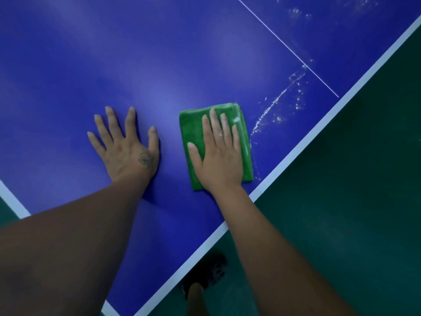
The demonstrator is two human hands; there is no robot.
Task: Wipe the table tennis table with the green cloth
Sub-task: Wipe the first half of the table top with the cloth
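Head view: the right grip (218,153) lay flat on the green cloth (193,128), fingers straight and close together, palm pressing the folded pad onto the blue desk (159,65) just inside its white edge stripe (296,151). Nothing was pinched; the grip was spread open on top of the cloth. The left grip (127,151) rested palm-down on bare desk just beside the cloth's left side, fingers fanned apart, holding nothing and not touching the cloth.

The cloth's long axis ran away from us, in line with the right fingers, and its near right corner sat close to the edge stripe. A streak of white wet smears (273,103) lay to the right of the cloth and farther out, curving up toward the thin white line (284,44), with fainter patches beyond it. The right grip was plainly the nearer 1 of the 2. We judged the next stroke would need to carry the cloth rightward and away, broad side leading, along the edge stripe. Below the desk were dark green floor (353,201) and 1 shoe (205,277).
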